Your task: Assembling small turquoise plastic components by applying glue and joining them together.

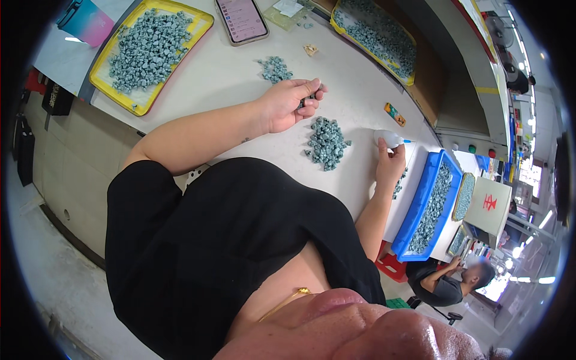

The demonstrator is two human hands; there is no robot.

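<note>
My left hand [291, 105] is over the white table, its fingers curled around a few small grey-green stones [302, 103], partly hidden by the fingers. A small pile of the same stones [276, 69] lies just beyond that hand. Between my two hands sits a larger stone pile [327, 144]. At the right, my right hand [390, 165] grips a white squeeze bottle [390, 139] with a blue tip, which points to the right. More loose stones [398, 185] lie beside my right wrist, partly covered by it.
A yellow tray of stones [204, 24] stands at the far left, near a pink and blue cup [90, 24]. A phone [241, 21] lies at the back; another yellow-rimmed tray [410, 79] sits on a shelf. A blue bin [414, 204] of stones is right; beyond it, a person [441, 282] sits working.
</note>
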